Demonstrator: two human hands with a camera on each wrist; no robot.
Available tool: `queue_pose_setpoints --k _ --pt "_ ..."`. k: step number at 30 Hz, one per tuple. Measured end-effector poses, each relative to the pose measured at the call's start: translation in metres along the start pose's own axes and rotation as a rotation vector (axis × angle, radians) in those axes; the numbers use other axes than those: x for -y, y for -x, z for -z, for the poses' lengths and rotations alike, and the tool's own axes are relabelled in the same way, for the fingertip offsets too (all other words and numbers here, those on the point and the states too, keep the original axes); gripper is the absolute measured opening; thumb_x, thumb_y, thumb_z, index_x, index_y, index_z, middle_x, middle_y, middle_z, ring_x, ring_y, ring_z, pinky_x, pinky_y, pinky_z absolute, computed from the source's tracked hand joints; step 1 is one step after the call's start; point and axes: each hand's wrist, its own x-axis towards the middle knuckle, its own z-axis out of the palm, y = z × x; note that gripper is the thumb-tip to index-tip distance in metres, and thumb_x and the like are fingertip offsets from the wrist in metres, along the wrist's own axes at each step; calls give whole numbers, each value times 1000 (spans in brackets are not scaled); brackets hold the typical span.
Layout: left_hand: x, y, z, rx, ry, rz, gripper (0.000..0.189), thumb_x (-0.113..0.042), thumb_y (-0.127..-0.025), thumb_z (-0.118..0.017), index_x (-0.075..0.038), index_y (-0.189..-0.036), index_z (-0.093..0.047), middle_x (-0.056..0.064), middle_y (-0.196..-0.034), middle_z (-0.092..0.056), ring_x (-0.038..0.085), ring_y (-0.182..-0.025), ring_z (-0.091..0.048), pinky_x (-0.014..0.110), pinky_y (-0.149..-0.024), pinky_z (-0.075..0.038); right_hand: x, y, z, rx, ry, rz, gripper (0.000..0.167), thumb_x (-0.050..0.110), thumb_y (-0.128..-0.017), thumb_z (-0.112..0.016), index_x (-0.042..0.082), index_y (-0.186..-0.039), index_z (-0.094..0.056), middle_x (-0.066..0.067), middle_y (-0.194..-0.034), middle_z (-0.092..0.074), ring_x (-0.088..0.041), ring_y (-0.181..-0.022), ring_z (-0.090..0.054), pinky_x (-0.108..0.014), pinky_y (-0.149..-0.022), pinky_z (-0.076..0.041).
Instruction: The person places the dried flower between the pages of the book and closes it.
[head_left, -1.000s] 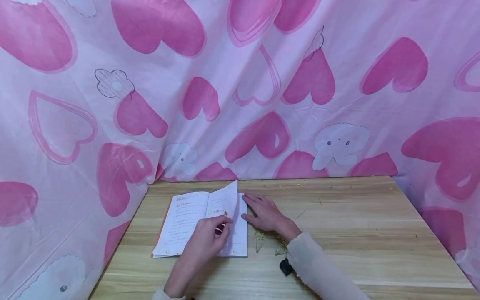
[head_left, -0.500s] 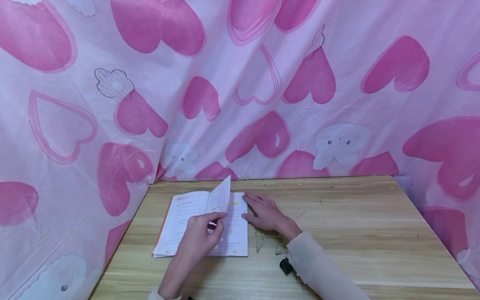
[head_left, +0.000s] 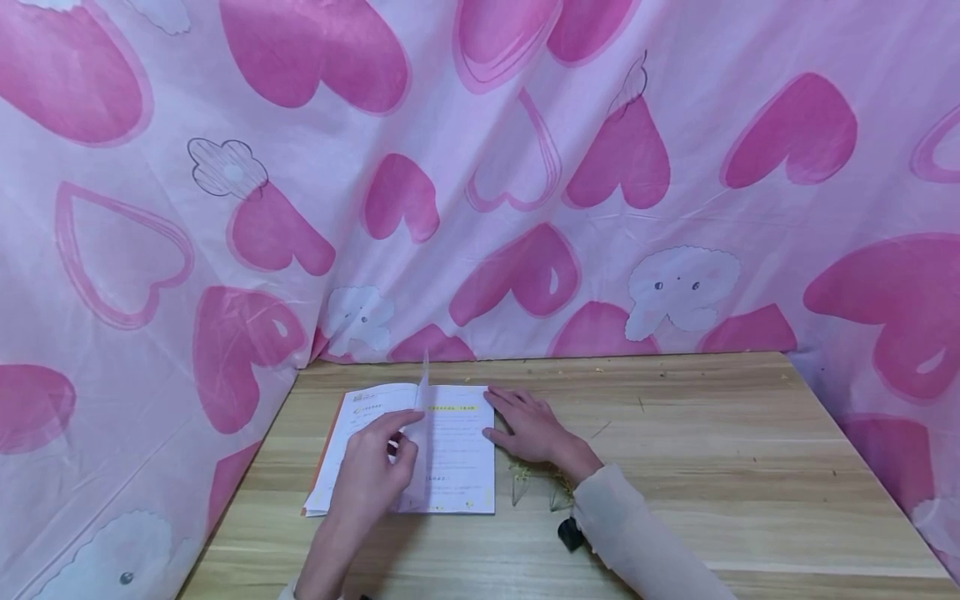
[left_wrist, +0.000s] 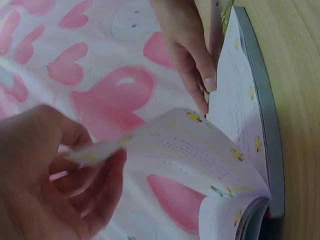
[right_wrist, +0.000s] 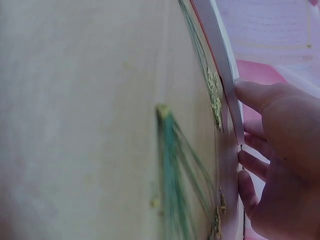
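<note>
An open book [head_left: 457, 454] with printed white pages and an orange cover edge lies on the table. My left hand [head_left: 375, 467] pinches one page [left_wrist: 185, 145] between thumb and fingers; in the head view that page stands nearly upright near the spine, and the left wrist view shows it curving. At the book's right edge rests my right hand [head_left: 532, 427], its fingers extended. The right wrist view has its thumb and fingertips touching the page block's side [right_wrist: 227, 55]. My left hand hides part of the left page.
Beside the book's right edge lie small dried sprigs [head_left: 521, 477] with green stems [right_wrist: 175, 175] and yellowish heads. A small black object [head_left: 570, 535] sits by the right sleeve. Pink heart-patterned fabric [head_left: 517, 275] hangs behind the wooden table [head_left: 712, 467]. Tiny bits are scattered on it.
My left hand has moved left with the page, swinging it from the right side up to nearly upright. More of the right page beneath now shows. The right hand has stayed in place.
</note>
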Motion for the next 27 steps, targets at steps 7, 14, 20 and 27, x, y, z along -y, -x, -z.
queue_pose_setpoints --k 7,14,20,27 --pt "19 4 16 -122 -157 109 29 0 -90 -75 -8 -117 -81 12 -113 -82 23 -82 -75 38 -67 -59 2 0 0 9 6 -10 76 53 -108 -60 21 -171 -33 0 -180 -30 -30 -163 -32 -64 -123 -34" --pt "40 9 22 -15 -304 236 35 2 -94 -68 -9 -126 -77 20 -132 -73 39 -93 -75 49 -60 -56 1 -1 -1 10 10 -10 76 53 -109 -59 20 -172 -33 -1 -180 -29 -31 -163 -32 -65 -124 -33" --pt "68 13 13 81 -405 307 39 3 -95 -65 -17 -125 -79 19 -140 -66 45 -99 -74 48 -55 -53 2 0 -1 6 6 -6 75 53 -109 -59 20 -172 -33 -1 -180 -30 -31 -163 -32 -65 -124 -33" --pt "94 16 6 125 -431 331 37 2 -95 -66 -19 -122 -81 23 -141 -63 48 -114 -70 62 -66 -58 2 1 -1 6 3 -10 75 53 -109 -58 20 -172 -33 -1 -180 -29 -32 -163 -31 -65 -124 -32"
